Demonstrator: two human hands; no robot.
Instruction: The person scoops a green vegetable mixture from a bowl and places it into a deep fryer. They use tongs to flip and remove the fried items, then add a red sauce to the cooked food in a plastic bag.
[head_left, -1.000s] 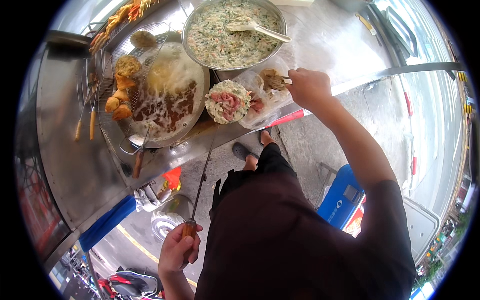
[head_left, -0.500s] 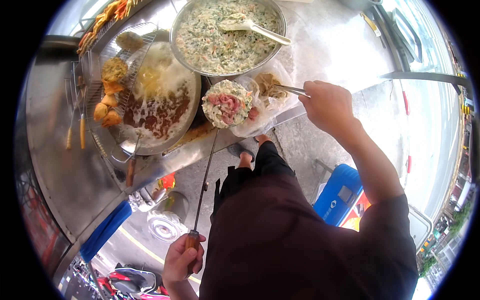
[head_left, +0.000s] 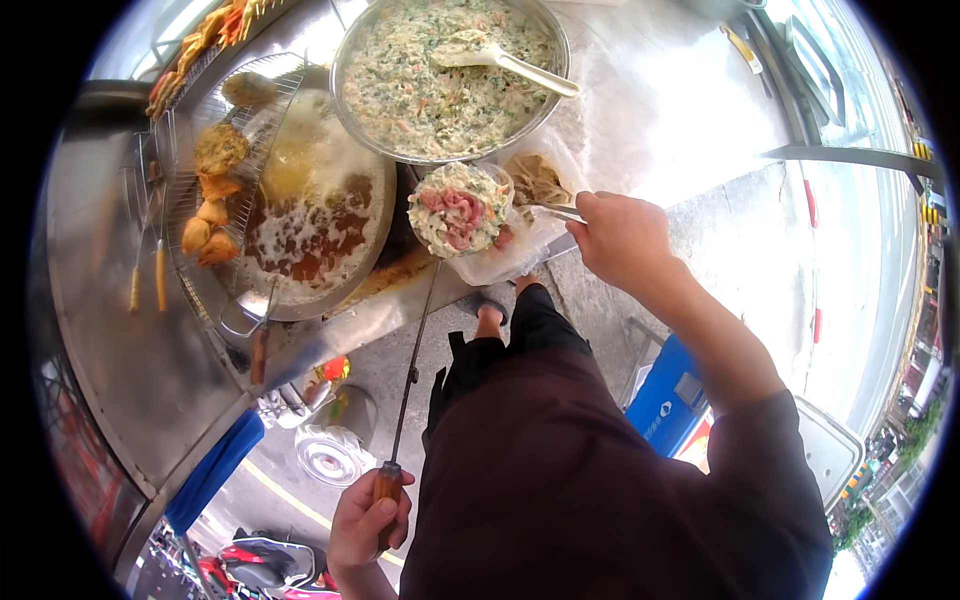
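My left hand (head_left: 369, 519) grips the wooden handle (head_left: 388, 482) of a long metal rod whose round head, at the counter's edge, carries pale, vegetable-flecked batter with pink meat strips (head_left: 458, 213) on top. My right hand (head_left: 618, 235) pinches thin metal tongs or chopsticks (head_left: 548, 208), their tips partly hidden by the meat and a plastic bag (head_left: 529, 250). The bag holds pink meat and tan pieces (head_left: 541, 176). Behind the filled head stands a large steel bowl (head_left: 336, 82) of batter with a white spoon (head_left: 530, 70) in it.
A pan of bubbling oil (head_left: 315, 235) is at left, with fried pieces (head_left: 220, 150) on a wire rack (head_left: 180, 222). Wooden-handled tools (head_left: 160, 275) lie further left. A knife (head_left: 740, 50) sits back right. A blue cooler (head_left: 660, 400) and a blue cloth (head_left: 214, 465) are below.
My right hand and its utensil moved down toward the meat on the filled head and away from the bag's tan pieces. My left hand still holds the handle, shifted only slightly.
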